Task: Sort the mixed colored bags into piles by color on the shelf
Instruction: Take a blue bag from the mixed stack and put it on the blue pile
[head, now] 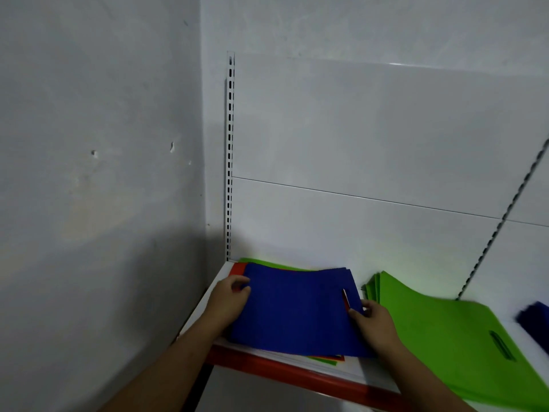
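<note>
Step in hand: lifting the flat royal-blue non-woven fabric bag off the mixed stack, by my reading.
Blue bag position: topmost on the mixed stack of orange and green fabric bags at the left end of the white metal shelf. Its near edge overhangs the shelf's red front lip.
Left hand: thumb and fingers curled onto the bag's left edge, pinching it.
Right hand: fingertips clamped on the right edge, just beside the handle slot, where red shows through.
Sorted so far: a pile of lime-green flat fabric bags lies just right of the mixed stack, apart from it. A dark-blue bag edge sits at the far right, mostly out of frame.
Likely destination: that dark-blue bag edge, beyond the green pile (judgement only).
Technique: keep both edges taut so the blue bag comes up flat. Check that only blue layers are pinched; cannot tell whether one or several. Lift clear before carrying rightward over the green pile, so its top sheet isn't dragged.
Risk: the orange sheet beneath may cling and slide off the lip.
</note>
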Action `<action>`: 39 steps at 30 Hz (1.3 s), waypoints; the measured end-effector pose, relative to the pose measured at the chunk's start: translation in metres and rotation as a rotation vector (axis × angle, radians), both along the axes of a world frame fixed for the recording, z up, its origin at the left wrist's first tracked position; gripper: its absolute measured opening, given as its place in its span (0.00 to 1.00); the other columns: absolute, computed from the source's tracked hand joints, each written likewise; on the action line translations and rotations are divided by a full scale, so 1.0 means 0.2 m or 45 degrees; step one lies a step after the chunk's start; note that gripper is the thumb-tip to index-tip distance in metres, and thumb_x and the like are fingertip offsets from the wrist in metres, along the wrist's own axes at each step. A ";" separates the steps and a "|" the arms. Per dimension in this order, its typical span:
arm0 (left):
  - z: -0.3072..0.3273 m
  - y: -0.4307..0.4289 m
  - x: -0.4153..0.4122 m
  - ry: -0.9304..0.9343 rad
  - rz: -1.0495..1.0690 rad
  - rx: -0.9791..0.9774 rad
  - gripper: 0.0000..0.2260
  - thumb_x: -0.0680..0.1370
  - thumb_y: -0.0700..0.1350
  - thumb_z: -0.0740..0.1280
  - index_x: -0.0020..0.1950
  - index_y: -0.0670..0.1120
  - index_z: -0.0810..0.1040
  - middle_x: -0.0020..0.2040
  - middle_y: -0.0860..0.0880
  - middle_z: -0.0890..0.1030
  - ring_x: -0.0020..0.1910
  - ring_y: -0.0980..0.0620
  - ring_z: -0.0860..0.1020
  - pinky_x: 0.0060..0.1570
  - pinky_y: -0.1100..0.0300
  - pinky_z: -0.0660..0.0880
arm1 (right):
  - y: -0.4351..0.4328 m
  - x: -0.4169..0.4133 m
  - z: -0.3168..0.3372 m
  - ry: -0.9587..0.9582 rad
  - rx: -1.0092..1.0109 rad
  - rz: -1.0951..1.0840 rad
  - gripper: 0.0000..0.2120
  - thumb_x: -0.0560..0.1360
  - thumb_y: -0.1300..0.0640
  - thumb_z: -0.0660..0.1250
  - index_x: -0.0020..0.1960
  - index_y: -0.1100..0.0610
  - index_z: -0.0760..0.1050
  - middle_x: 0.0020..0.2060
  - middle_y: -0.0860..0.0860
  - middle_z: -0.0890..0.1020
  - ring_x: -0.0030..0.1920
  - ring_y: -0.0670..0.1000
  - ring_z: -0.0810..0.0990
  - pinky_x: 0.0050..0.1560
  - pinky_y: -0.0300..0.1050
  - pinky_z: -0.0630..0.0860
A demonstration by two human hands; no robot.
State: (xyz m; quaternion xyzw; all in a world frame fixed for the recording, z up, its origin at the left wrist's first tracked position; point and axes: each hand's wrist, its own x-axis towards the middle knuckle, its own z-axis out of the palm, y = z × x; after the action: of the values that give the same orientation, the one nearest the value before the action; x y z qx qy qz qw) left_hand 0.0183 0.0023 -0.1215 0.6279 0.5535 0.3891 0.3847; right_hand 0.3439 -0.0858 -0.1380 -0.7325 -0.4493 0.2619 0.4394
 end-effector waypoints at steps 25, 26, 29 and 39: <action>0.01 -0.05 -0.01 -0.006 -0.035 -0.088 0.23 0.76 0.36 0.72 0.69 0.50 0.75 0.68 0.50 0.76 0.57 0.53 0.78 0.49 0.64 0.75 | -0.10 0.00 0.04 -0.068 0.012 0.002 0.06 0.79 0.61 0.67 0.53 0.52 0.72 0.48 0.52 0.81 0.44 0.54 0.84 0.44 0.57 0.84; 0.01 -0.05 0.00 -0.055 -0.024 -0.116 0.23 0.76 0.36 0.72 0.69 0.49 0.75 0.67 0.49 0.76 0.58 0.52 0.77 0.51 0.63 0.74 | -0.10 0.00 0.04 -0.063 0.013 0.001 0.06 0.79 0.61 0.67 0.53 0.52 0.72 0.48 0.52 0.82 0.43 0.54 0.84 0.43 0.57 0.84; 0.03 -0.04 0.02 -0.193 -0.017 -0.195 0.26 0.74 0.36 0.74 0.71 0.46 0.73 0.66 0.47 0.77 0.61 0.49 0.77 0.55 0.58 0.75 | -0.10 0.00 0.05 -0.049 0.015 -0.002 0.07 0.79 0.61 0.67 0.53 0.52 0.72 0.47 0.52 0.82 0.42 0.54 0.85 0.43 0.58 0.84; 0.05 -0.08 0.06 -0.323 -0.152 -0.241 0.15 0.84 0.38 0.59 0.67 0.55 0.73 0.57 0.58 0.76 0.55 0.58 0.76 0.48 0.63 0.74 | -0.16 -0.04 0.13 0.070 0.195 0.066 0.08 0.80 0.57 0.67 0.60 0.52 0.77 0.50 0.50 0.85 0.45 0.51 0.86 0.45 0.51 0.85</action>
State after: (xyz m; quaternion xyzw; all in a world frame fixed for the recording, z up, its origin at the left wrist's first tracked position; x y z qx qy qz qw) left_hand 0.0309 -0.0146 -0.1117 0.5665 0.4964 0.3879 0.5313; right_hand 0.3353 -0.1182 -0.1122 -0.6774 -0.4747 0.2580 0.4993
